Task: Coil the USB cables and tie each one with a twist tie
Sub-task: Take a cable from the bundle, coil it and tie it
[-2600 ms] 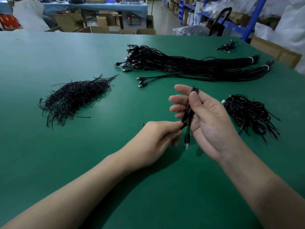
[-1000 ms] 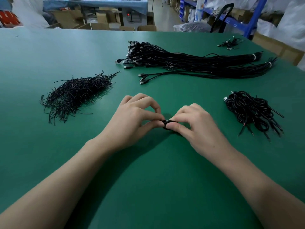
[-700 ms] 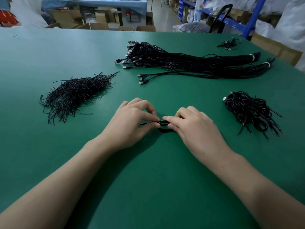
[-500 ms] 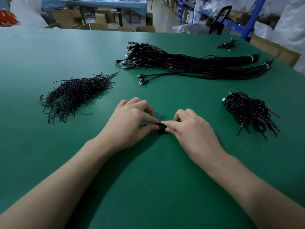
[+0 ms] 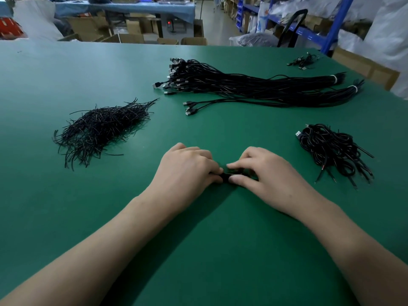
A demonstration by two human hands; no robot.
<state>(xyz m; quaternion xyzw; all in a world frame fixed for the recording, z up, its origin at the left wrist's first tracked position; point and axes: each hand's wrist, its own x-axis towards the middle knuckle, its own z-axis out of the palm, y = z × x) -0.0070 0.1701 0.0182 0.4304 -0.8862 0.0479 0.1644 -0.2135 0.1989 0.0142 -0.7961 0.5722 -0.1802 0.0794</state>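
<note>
A small black coiled USB cable (image 5: 227, 176) lies on the green table (image 5: 198, 250) between my hands, mostly hidden by fingers. My left hand (image 5: 187, 171) pinches its left side with thumb and fingers. My right hand (image 5: 265, 175) presses and grips its right side. A twist tie cannot be made out at the coil. A heap of black twist ties (image 5: 99, 129) lies to the left. A long bundle of straight USB cables (image 5: 254, 87) stretches across the far side. A pile of coiled cables (image 5: 331, 151) sits to the right.
A few loose cables (image 5: 303, 61) lie at the far right corner. Beyond the table's far edge stand cardboard boxes (image 5: 125, 37), a blue-covered bench (image 5: 132, 7) and blue shelving (image 5: 331, 25). Bare green surface lies between me and my hands.
The right hand held the coil upright above the table, then both hands brought it down. Since then my fingers have been working close together at the coil, shifting only slightly.
</note>
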